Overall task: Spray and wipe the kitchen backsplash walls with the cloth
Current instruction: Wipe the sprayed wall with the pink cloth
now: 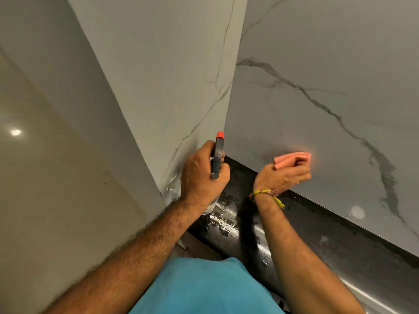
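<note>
I am watching the left hand (201, 175) gripping the grey spray bottle with an orange nozzle (218, 155), its tip pointing up at the corner of the grey-veined white marble backsplash wall (317, 91). The right hand (284, 175) is clutching a folded pink cloth (292, 160) and pressing it flat on that wall, just above the wet, glossy black counter (317, 234).

Blk countertop (340, 241) w/ water droplets (224, 223)
</note>
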